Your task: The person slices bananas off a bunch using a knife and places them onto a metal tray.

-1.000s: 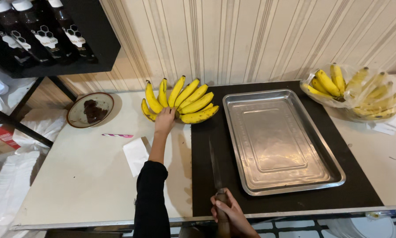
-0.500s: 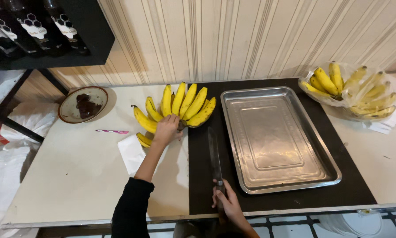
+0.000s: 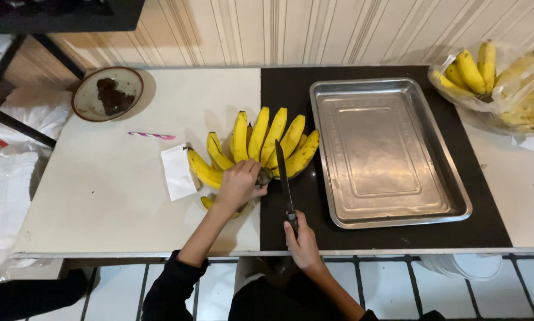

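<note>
The left hand point(image 3: 238, 184) is closing around the stem end of the banana bunch point(image 3: 258, 148) near the centre of the frame, fingers curled tight on it. The right hand point(image 3: 302, 241) is gripping the handle of a long dark knife point(image 3: 283, 172) at the lower centre; the blade is pointing up the frame and its tip is lying on the bunch, just beside the stem.

Compared w/ the frame half a sec. ago, the bunch is now sitting lower and more to the middle, across the border between the white table point(image 3: 100, 190) and the black mat point(image 3: 290, 89). Before, it was lying further up, near the wall. The knife is now touching the bananas; earlier the blade was lying apart from them, on the mat.

The metal tray point(image 3: 392, 208) is standing on the mat right of the bunch, not touching it. A white paper slip point(image 3: 177, 172) is lying just left of the bananas, a striped stick point(image 3: 151, 135) above it. A brown plate point(image 3: 85, 104) w/ dark bits is in the upper left, a bag of bananas point(image 3: 493, 77) in the upper right.
</note>
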